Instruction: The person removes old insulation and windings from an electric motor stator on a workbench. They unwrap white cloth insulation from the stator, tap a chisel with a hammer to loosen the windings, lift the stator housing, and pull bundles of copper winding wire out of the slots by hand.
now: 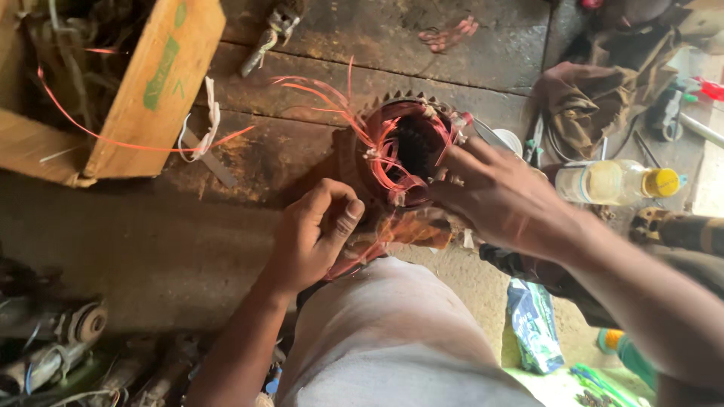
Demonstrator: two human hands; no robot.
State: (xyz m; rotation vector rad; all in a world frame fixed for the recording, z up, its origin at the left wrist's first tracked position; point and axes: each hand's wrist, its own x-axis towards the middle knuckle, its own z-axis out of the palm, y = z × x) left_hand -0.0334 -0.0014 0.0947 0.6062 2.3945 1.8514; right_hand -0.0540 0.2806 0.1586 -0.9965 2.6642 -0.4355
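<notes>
I'm looking straight down at a motor stator (407, 147) with a toothed rim, propped against the knee in pale trousers (392, 332), just left of centre-right on the dark wooden floor (226, 241). My right hand (501, 197) lies over the stator's right edge, fingers spread and bent onto the copper-red winding wire (388, 162) that loops inside the bore; whether the fingertips actually pinch a strand I cannot tell, they are hidden against the coil. My left hand (315, 234) sits at the near-left side of the stator, fingers curled in together with the thumb raised, touching the lower bundle of wire. Loose orange strands fan out far and left toward a wooden crate (143, 90) in the far-left corner. To the right, a plastic bottle with a yellow cap (618, 182) lies on its side, and beyond it a brown cloth (603, 90). A blue packet (534, 324) rests near the right of the knee.
</notes>
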